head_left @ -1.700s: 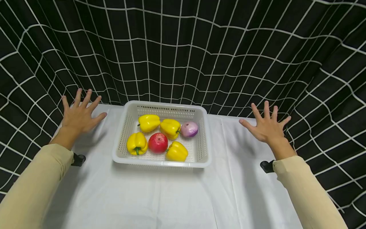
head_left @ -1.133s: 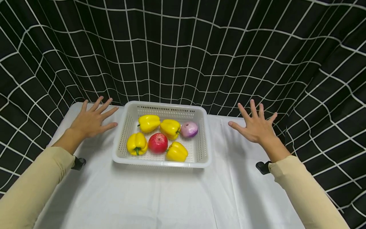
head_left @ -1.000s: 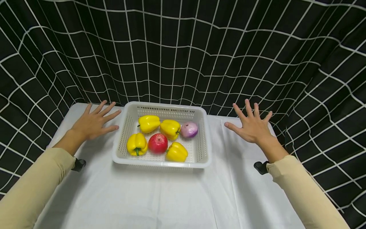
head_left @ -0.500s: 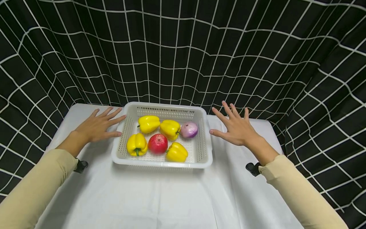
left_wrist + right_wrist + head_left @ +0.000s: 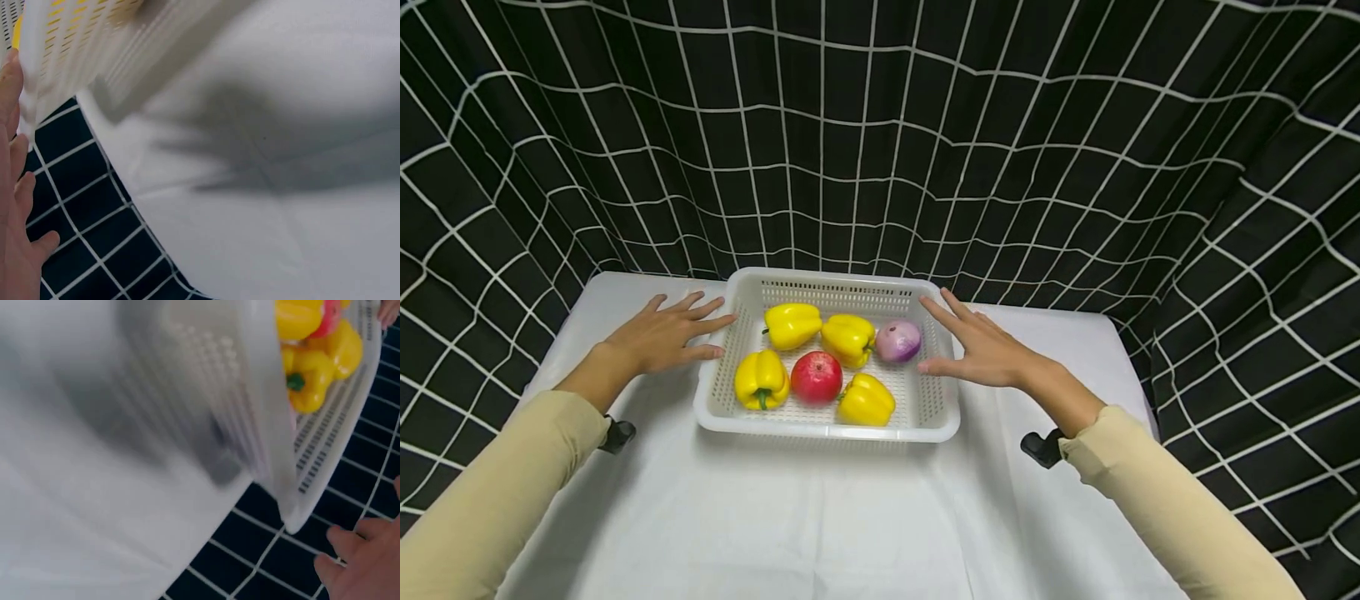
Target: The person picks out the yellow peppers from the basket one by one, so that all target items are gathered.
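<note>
A white perforated plastic basket (image 5: 827, 431) stands on a white cloth. In it lie several yellow bell peppers (image 5: 867, 400), a red pomegranate (image 5: 816, 377) and a purple onion (image 5: 898, 341). My left hand (image 5: 662, 337) is spread at the basket's left side, its fingertips right at the rim in the head view. From the right, my right hand (image 5: 985, 348) reaches over the basket's right rim, fingers extended and thumb apart, close to the onion. Neither hand holds anything. The left wrist view shows the left fingers (image 5: 24, 194) beside the basket wall.
The white cloth (image 5: 760, 517) covers the table around the basket. A black curtain with a white grid (image 5: 850, 125) hangs behind and at both sides, close to the table's back edge. Each wrist carries a black camera mount (image 5: 1043, 448).
Both hands have moved inward toward the basket. The right hand travelled farther left and now overlaps the right rim; the left hand shifted right to the left rim. The basket's contents stayed in place.
</note>
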Demonstrator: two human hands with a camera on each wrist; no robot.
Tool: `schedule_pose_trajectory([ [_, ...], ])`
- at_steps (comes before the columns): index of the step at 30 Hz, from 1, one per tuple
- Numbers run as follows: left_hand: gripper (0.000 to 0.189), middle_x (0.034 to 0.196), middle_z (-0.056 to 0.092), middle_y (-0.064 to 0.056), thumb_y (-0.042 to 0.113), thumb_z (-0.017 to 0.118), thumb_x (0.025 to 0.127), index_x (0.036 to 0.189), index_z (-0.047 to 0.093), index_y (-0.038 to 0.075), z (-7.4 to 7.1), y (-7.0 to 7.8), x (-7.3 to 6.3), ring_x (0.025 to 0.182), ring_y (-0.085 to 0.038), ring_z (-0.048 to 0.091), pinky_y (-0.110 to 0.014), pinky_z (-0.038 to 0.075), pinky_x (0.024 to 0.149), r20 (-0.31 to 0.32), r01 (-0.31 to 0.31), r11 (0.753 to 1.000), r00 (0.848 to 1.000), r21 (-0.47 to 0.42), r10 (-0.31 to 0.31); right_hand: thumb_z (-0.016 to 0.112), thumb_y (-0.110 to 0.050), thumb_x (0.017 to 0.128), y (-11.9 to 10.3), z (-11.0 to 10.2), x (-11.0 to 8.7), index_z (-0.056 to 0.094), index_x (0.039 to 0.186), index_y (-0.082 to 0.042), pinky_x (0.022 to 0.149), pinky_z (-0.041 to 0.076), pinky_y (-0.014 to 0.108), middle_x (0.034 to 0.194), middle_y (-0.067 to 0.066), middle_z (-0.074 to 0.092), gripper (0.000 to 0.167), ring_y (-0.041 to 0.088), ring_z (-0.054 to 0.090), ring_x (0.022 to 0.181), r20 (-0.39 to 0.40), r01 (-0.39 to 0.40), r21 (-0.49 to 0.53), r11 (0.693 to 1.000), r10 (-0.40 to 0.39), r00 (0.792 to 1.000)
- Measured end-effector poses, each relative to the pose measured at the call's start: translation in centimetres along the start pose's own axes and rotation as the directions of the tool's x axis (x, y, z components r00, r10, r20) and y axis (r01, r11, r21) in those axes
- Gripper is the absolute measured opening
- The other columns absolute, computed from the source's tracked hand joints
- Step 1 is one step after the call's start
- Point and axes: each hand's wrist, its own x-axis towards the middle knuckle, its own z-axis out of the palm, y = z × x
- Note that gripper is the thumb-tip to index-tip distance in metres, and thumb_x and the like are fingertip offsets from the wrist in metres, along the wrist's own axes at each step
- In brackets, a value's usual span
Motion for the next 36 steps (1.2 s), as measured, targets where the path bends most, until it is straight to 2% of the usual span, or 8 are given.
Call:
schedule_pose_trajectory([
  [4, 0.064, 0.162, 0.026, -0.012, 0.057, 0.048, 0.1, 0.154, 0.038, 0.026, 0.0, 0.1, 0.1, 0.149, -0.044, 0.016, -0.072, 0.011, 0.112, -0.007, -0.004, 1.0, 1.0, -0.002, 0.004, 0.07, -0.059, 0.085, -0.7, 0.4, 0.6, 0.011, 0.162, -0.025, 0.113, 0.015, 0.069, 0.167, 0.013, -0.002, 0.103, 0.04, 0.007, 0.151, 0.055, 0.014, 0.158, 0.987, -0.023, 0.998],
  [8, 0.064, 0.162, 0.027, -0.011, 0.057, 0.048, 0.099, 0.154, 0.038, 0.026, 0.0, 0.1, 0.0, 0.148, -0.044, 0.017, -0.072, 0.014, 0.112, -0.01, -0.002, 1.0, 1.0, -0.003, 0.002, 0.075, -0.049, 0.084, -1.2, 0.9, 1.2, 0.009, 0.162, -0.019, 0.117, 0.014, 0.063, 0.167, 0.012, 0.003, 0.106, 0.036, 0.008, 0.152, 0.104, 0.036, 0.282, 0.959, -0.068, 0.992],
  [15, 0.065, 0.162, 0.026, -0.013, 0.058, 0.047, 0.099, 0.155, 0.037, 0.025, 0.2, -0.1, -0.1, 0.148, -0.045, 0.018, -0.072, 0.016, 0.111, -0.011, -0.008, 1.0, 1.0, -0.008, 0.008, 0.079, -0.029, 0.086, -1.8, 1.5, 1.7, 0.007, 0.162, -0.017, 0.12, 0.02, 0.05, 0.167, 0.009, 0.007, 0.105, 0.038, 0.021, 0.149, 0.249, -0.031, 0.493, 0.87, -0.107, 0.962],
  [20, 0.066, 0.163, 0.025, -0.012, 0.058, 0.047, 0.099, 0.155, 0.036, 0.026, 0.1, -0.1, -0.1, 0.148, -0.044, 0.019, -0.072, 0.016, 0.112, -0.003, -0.008, 1.0, 1.0, 0.004, 0.008, 0.079, -0.028, 0.087, -2.0, 1.6, 2.0, 0.009, 0.162, -0.022, 0.119, 0.023, 0.049, 0.167, 0.005, 0.007, 0.102, 0.038, 0.022, 0.149, 0.35, -0.085, 0.527, 0.846, -0.124, 0.929],
  [26, 0.065, 0.163, 0.024, -0.012, 0.058, 0.048, 0.099, 0.155, 0.036, 0.026, 0.1, -0.1, -0.1, 0.148, -0.044, 0.019, -0.071, 0.018, 0.112, -0.001, -0.012, 1.0, 1.0, 0.006, 0.012, 0.077, -0.016, 0.088, -2.0, 2.2, 2.9, 0.011, 0.161, -0.01, 0.118, 0.027, 0.047, 0.166, 0.013, 0.012, 0.098, 0.043, 0.024, 0.147, 0.43, -0.119, 0.605, 0.787, -0.198, 0.881],
  [28, 0.065, 0.163, 0.025, -0.012, 0.057, 0.048, 0.099, 0.155, 0.037, 0.026, 0.1, -0.2, -0.2, 0.148, -0.044, 0.02, -0.071, 0.019, 0.111, -0.005, -0.016, 1.0, 1.0, 0.004, 0.016, 0.077, -0.014, 0.089, -2.0, 2.3, 3.1, 0.012, 0.16, -0.007, 0.118, 0.028, 0.046, 0.165, 0.015, 0.015, 0.096, 0.043, 0.025, 0.146, 0.454, -0.149, 0.614, 0.775, -0.192, 0.87],
  [31, 0.065, 0.163, 0.025, -0.012, 0.056, 0.049, 0.099, 0.155, 0.036, 0.026, 0.2, -0.2, -0.2, 0.148, -0.044, 0.02, -0.072, 0.019, 0.111, -0.006, -0.02, 1.0, 1.0, -0.001, 0.02, 0.077, -0.016, 0.088, -2.1, 2.5, 3.5, 0.015, 0.16, -0.008, 0.117, 0.03, 0.046, 0.164, 0.016, 0.019, 0.095, 0.044, 0.027, 0.145, 0.475, -0.18, 0.611, 0.771, -0.175, 0.862],
  [36, 0.065, 0.163, 0.023, -0.012, 0.055, 0.05, 0.1, 0.155, 0.036, 0.026, 0.2, -0.2, -0.1, 0.148, -0.044, 0.019, -0.072, 0.018, 0.111, -0.004, -0.023, 1.0, 1.0, -0.013, 0.023, 0.079, -0.021, 0.086, -2.3, 2.8, 3.9, 0.021, 0.16, -0.018, 0.111, 0.038, 0.052, 0.163, 0.017, 0.021, 0.094, 0.043, 0.031, 0.144, 0.5, -0.224, 0.569, 0.791, -0.118, 0.858],
])
